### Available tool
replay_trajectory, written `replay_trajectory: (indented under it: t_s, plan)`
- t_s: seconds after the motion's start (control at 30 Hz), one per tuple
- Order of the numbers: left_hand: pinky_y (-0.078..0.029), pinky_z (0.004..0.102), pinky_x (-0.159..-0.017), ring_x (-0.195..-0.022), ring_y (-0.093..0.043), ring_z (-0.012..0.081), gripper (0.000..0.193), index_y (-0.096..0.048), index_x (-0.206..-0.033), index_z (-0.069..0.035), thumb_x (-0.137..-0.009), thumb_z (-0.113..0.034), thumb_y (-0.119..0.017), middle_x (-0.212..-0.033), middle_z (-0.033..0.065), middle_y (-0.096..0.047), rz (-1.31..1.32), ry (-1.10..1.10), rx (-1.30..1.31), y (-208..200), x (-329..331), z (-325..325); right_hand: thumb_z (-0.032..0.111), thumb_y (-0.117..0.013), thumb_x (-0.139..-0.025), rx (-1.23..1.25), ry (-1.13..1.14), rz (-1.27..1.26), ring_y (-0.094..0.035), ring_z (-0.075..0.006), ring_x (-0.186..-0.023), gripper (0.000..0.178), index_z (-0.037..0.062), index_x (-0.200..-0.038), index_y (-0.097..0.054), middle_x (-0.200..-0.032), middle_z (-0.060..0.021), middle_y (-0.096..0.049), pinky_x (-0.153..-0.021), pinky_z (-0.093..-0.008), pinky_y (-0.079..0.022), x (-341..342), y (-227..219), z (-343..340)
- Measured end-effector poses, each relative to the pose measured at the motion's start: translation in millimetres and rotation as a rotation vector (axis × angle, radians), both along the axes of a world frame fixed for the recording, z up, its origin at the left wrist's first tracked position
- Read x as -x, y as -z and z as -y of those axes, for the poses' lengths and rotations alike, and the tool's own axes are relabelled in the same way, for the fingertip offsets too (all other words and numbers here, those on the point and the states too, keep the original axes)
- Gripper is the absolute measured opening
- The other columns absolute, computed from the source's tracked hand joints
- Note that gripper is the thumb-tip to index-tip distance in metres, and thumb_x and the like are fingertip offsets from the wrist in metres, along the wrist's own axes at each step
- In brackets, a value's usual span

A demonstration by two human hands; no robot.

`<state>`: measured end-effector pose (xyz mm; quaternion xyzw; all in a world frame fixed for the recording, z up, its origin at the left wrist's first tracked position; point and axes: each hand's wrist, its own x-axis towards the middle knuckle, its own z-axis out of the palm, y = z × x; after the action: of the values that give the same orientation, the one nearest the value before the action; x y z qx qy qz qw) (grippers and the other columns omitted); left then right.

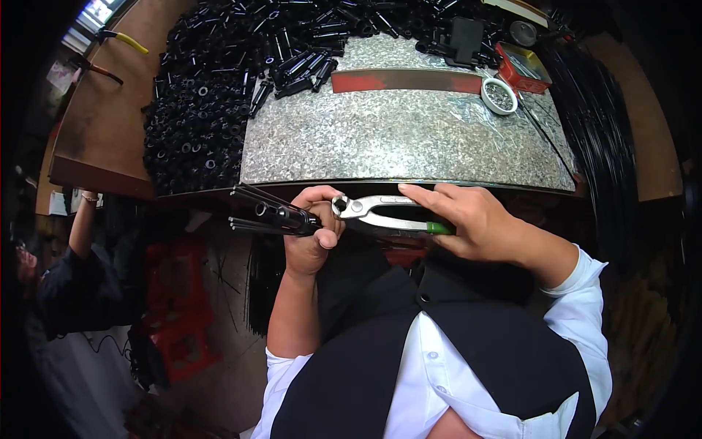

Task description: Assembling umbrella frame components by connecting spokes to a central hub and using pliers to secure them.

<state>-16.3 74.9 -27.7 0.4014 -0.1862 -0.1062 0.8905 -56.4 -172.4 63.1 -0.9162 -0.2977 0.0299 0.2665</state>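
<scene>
My left hand (306,251) is closed round a black tubular part (284,216), from which several thin black rods stick out to the left. It looks like a piece of an umbrella frame, though its far end is hidden in my fingers. In my right hand (482,225) is a pair of end-cutting pincers (357,207), silver with green grips. The pincers' jaws are beside my left fingers, at the right end of the black part. Whether the jaws touch it I cannot tell. Both hands are just in front of the table's near edge.
A speckled stone slab (351,139) covers the table's middle, with a red and dark strip (406,80) on it. Black plastic parts (197,95) heap up left and behind. A white bowl (499,96), a red box (523,68) and long black rods (599,117) lie right. Another person (84,271) is at left.
</scene>
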Motion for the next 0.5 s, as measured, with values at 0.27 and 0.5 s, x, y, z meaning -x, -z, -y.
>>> replay_trajectory:
  t_s: [0.27,0.5]
  plan:
    - [-0.037,0.0202,-0.059,-0.067,-0.048,0.0055,0.074,-0.056,-0.101,0.001,-0.057,-0.052,-0.083,-0.08,-0.0005,-0.056,0.021,0.024,-0.314,-9,1,11,0.006,-0.068,-0.069,0.157,0.06,0.282,-0.051,-0.02,-0.058,0.069,0.0088,-0.134,-0.046,-0.069,-0.0062,-0.046,-0.049,-0.0333,-0.043,11,1,-1]
    - [-0.044,0.0223,-0.071,-0.081,-0.055,0.0082,0.071,-0.058,-0.103,0.001,-0.057,-0.046,-0.085,-0.092,0.0025,-0.061,-0.013,0.033,-0.251,-3,2,8,0.007,-0.067,-0.07,0.181,0.065,0.395,-0.049,-0.0183,-0.056,0.065,0.0099,-0.133,-0.048,-0.068,-0.0052,-0.045,-0.047,-0.0315,-0.041,11,1,2]
